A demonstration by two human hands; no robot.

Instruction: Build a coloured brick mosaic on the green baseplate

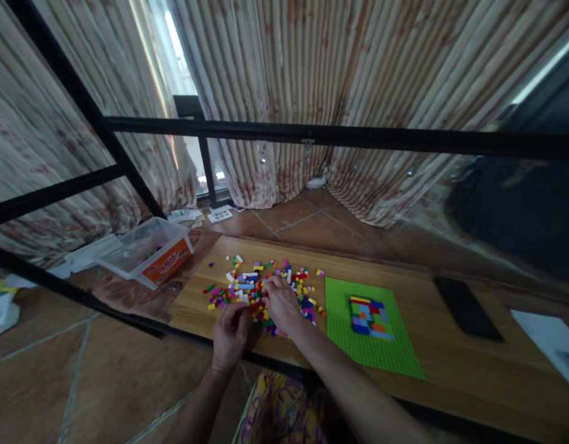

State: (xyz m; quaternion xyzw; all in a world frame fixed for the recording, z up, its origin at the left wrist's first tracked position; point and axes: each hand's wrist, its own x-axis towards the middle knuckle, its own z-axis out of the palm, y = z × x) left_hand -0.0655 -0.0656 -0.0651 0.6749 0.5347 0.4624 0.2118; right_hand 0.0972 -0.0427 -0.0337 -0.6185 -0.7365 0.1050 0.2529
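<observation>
A heap of small toy building bricks (245, 286) in many colours lies loose on the wooden table. Over the middle of the heap is my right hand (283, 303), its bent fingers apart and touching the bricks, no brick visibly gripped. My left hand (231, 328) rests at the heap's near edge, fingers curled towards the thumb; whatever they enclose is hidden. Right of the heap lies a green studded baseplate (344, 333), bearing a flat multicoloured brick build (368, 318) with yellow, red, blue, light blue and orange pieces.
A clear plastic box (127, 262) with an orange label stands left of the wooden table (307, 361). Towards the table's right end lie a dark flat object (467, 308) and white paper (550, 345). A black metal bar (340, 134) crosses in front of the curtains (275, 68).
</observation>
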